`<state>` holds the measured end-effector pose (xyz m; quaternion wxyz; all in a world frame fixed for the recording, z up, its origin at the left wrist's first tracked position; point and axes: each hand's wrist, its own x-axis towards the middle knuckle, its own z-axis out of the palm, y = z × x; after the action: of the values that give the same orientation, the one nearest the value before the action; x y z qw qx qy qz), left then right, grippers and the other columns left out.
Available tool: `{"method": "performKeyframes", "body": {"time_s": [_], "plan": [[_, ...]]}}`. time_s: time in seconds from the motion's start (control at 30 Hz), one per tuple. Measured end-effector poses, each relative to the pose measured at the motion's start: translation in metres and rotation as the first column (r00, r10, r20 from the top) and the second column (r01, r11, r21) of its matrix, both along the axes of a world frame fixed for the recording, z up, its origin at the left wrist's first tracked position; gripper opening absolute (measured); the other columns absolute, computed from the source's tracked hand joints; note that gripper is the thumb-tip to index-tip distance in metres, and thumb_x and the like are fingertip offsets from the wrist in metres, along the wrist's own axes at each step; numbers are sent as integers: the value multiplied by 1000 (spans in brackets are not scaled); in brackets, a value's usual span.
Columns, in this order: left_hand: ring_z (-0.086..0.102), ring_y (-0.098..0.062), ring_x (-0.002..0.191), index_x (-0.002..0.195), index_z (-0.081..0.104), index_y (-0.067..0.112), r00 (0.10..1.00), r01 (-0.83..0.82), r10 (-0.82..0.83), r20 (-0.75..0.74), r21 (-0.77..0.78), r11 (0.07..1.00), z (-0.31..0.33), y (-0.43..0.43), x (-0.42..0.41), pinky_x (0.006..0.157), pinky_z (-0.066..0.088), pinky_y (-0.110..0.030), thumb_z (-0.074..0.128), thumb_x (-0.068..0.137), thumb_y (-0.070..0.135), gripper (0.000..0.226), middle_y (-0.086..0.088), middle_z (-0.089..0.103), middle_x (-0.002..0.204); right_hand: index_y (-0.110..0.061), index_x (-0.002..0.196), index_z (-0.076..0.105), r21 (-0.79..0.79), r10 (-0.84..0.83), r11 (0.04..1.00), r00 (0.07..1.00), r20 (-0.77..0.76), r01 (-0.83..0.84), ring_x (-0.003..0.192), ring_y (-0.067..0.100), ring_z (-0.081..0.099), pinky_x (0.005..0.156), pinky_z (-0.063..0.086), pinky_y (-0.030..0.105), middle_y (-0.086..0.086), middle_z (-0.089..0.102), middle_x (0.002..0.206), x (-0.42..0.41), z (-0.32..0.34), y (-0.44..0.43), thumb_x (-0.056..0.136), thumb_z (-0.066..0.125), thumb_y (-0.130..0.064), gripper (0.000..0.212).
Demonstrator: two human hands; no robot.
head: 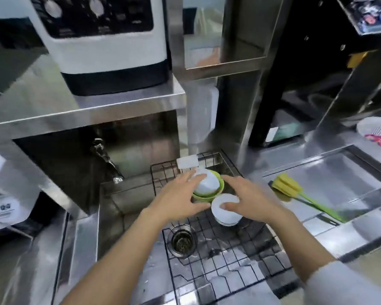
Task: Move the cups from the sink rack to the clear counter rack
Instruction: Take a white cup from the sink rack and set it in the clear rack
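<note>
A black wire rack (224, 256) lies across the steel sink. At its far end a white cup (208, 183) rests tilted on a green dish (220, 190). A second white cup stack (226, 213) stands upright just in front. My left hand (180, 194) hovers open with its fingertips touching the rim of the tilted cup. My right hand (249, 197) is spread over the upright cup, thumb on its rim, not closed around it. The clear counter rack is not in view.
A yellow sponge brush with a green handle (299, 194) lies on the steel drainboard (339, 172) at right. A white strainer plate (378, 130) sits far right. The sink drain (182, 239) is under the rack's left edge. A white machine (106, 40) stands on the shelf above.
</note>
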<state>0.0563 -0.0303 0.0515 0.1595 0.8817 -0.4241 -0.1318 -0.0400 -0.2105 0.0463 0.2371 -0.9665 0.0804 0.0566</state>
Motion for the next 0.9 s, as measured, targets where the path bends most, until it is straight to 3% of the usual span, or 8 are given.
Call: {"method": "performKeyframes", "body": {"time_s": [0.13, 0.33, 0.43, 0.53, 0.6, 0.67, 0.73, 0.9], "plan": [[7, -21, 144, 144, 20, 29, 996, 89, -90, 9, 110, 990, -48, -29, -19, 117, 15, -44, 55, 82, 50, 75, -3, 9, 158, -26, 143, 15, -148, 83, 984, 993, -84, -95, 136, 23, 25, 108, 25, 46, 2, 31, 148, -13, -39, -16, 79, 61, -44, 81], [-2, -20, 146, 131, 44, 25, 972, 187, -212, 97, 217, 958, -91, -37, -40, 116, -9, -39, 53, 87, 31, 45, -3, 22, 155, -22, 128, 48, -403, 232, 869, 956, -181, -288, 142, 25, 16, 109, 14, 56, 8, 36, 145, -24, -61, -15, 83, 58, -30, 47], [6, -19, 146, 115, 57, 23, 966, 153, -185, 182, 173, 973, -97, -39, -39, 114, -11, -42, 49, 88, 17, 29, -1, 38, 148, -24, 79, 73, -485, 301, 808, 942, -150, -335, 123, 26, 51, 96, 32, 60, 2, 71, 99, -25, -66, -17, 59, 77, -21, 21], [48, -24, 128, 89, 72, 18, 949, 220, -225, 219, 48, 974, -93, -41, -34, 114, 16, -51, 59, 78, 14, 17, 2, 71, 108, -27, 43, 61, -551, 285, 791, 957, -53, -267, 87, 12, 69, 88, 27, 45, -12, 64, 52, -21, -71, -20, 28, 85, -22, 29], [61, -24, 113, 78, 71, 16, 945, 239, -228, 234, -22, 971, -94, -38, -30, 110, 23, -43, 65, 67, 11, 13, 3, 75, 88, -25, 50, 61, -492, 262, 836, 965, -30, -242, 87, 9, 67, 90, 17, 42, -12, 65, 56, -18, -66, -23, 42, 83, -22, 23], [45, -21, 129, 90, 68, 14, 967, 196, -183, 179, -54, 979, -85, -34, -31, 109, 6, -32, 57, 80, 16, 14, 3, 70, 105, -22, 72, 65, -321, 247, 914, 968, -42, -247, 103, 9, 55, 96, 5, 39, -6, 68, 82, -17, -51, -28, 71, 66, -22, 2], [28, -18, 136, 101, 62, 17, 980, 151, -134, 149, -103, 983, -79, -27, -31, 106, -1, -25, 50, 89, 27, 20, 4, 61, 120, -20, 90, 65, -169, 222, 960, 974, -39, -225, 109, 9, 45, 99, 2, 35, -1, 65, 99, -15, -35, -28, 82, 56, -24, 12], [26, -9, 125, 112, 57, 27, 983, -11, -33, -181, -239, 971, -41, 1, -30, 110, 9, -26, 53, 88, 35, 26, 13, 50, 119, -25, 80, 63, 258, 176, 951, 984, 11, -173, 80, 6, 43, 79, 28, 26, -4, 55, 82, -3, 12, -7, 77, 69, -19, 9]]}}
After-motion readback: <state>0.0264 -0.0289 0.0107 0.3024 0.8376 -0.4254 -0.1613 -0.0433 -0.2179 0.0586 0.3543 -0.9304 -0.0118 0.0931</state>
